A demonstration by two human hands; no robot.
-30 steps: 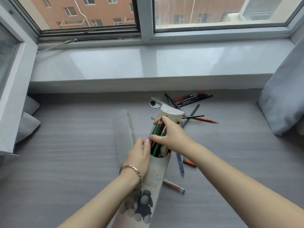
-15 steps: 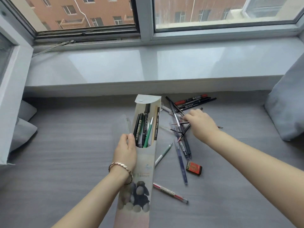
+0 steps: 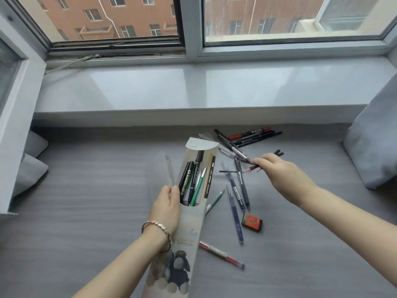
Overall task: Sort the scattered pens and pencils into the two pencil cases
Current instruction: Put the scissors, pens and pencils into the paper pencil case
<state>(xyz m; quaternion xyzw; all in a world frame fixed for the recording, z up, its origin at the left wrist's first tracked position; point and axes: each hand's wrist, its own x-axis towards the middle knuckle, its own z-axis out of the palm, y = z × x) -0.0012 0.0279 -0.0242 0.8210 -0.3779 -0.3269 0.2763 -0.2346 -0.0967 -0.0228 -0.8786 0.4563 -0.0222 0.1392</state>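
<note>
A person's left hand (image 3: 166, 206) grips a printed case (image 3: 194, 229), open and part-filled with pens, beside a clear case (image 3: 164, 168), while the right hand (image 3: 279, 172) pinches a few pencils (image 3: 254, 167) just above loose pens (image 3: 235, 216) scattered on the grey worktop (image 3: 86, 211) below a window.

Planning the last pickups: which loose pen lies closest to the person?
The red gel pen, alone beside the lower end of the pencil case; the blue pens lie farther toward the window.
</note>
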